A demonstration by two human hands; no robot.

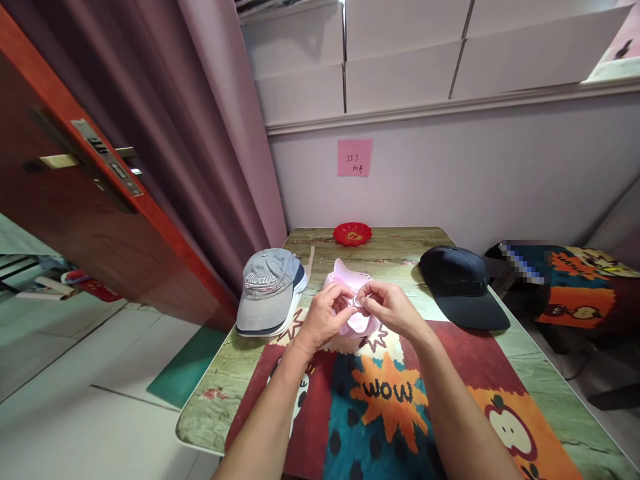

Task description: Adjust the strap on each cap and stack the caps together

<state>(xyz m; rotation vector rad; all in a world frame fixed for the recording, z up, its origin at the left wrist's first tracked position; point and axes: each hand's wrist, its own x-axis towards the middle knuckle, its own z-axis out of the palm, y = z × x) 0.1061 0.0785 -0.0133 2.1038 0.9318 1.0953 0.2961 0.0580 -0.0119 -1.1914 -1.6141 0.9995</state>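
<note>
A pale pink cap (349,274) is at the middle of the table, partly covered by my fingers. My left hand (325,312) is closed in a pinch on the near side of the cap. Close against it, my right hand (387,305) pinches the same part, which looks like the narrow back strap. The fingertips of both hands nearly meet, so the exact spot they grip is hidden. To the left sits a small stack of caps, a grey one (270,283) with lettering on top. A black cap (457,283) rests on the right.
A red scalloped dish (353,233) stands at the table's far edge. Under my forearms lies a colourful mat (390,393). A pink note (355,158) is stuck to the wall. On the left are a curtain (220,133) and an open wooden door (65,180).
</note>
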